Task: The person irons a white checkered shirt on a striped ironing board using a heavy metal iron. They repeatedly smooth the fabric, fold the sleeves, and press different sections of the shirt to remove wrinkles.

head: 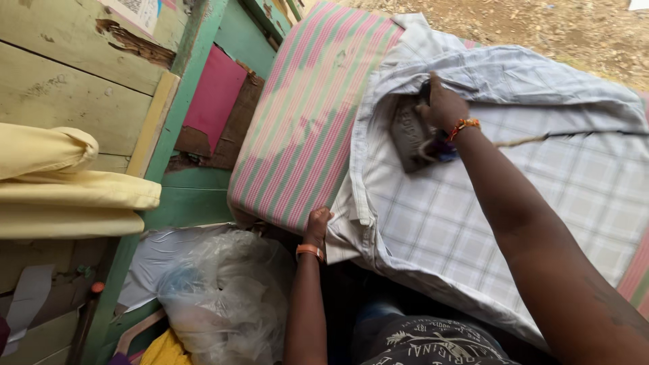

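Note:
A pale checked shirt point(473, 196) lies spread over a padded board covered in pink and green striped cloth point(304, 128). My right hand point(443, 105) grips the handle of a dark heavy iron point(409, 132), which rests on the shirt near its collar end. An orange bracelet circles that wrist. My left hand point(316, 226) pinches the shirt's edge at the near side of the board, with an orange band on the wrist.
Folded yellow cloth point(67, 182) rests on a ledge at left against a worn green wooden wall point(74, 74). A clear plastic bag point(223, 297) sits below the board. Bare dirt ground point(541, 27) lies beyond the board's far side.

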